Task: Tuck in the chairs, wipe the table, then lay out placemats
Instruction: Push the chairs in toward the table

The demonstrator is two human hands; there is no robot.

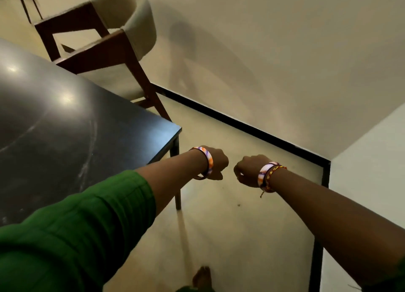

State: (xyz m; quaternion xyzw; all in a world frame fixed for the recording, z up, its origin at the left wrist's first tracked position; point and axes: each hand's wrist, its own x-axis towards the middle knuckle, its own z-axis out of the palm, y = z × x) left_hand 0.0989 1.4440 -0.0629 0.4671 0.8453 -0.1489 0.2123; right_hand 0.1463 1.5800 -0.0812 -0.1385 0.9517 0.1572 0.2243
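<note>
Dark glossy table (65,125), top bare except for faint curved smears and light reflections. Pale floor (230,215) beneath; chair (114,50) stands on it at the table's far edge, seat partly under.

Cream wall (274,50) fills the background, a black baseboard (241,127) running along its foot. Pale floor (230,226) below, with a small dark speck (238,205) lying on it.

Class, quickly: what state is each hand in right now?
Left hand: curled shut, holding nothing visible.
Right hand: curled shut, holding nothing visible.
</note>
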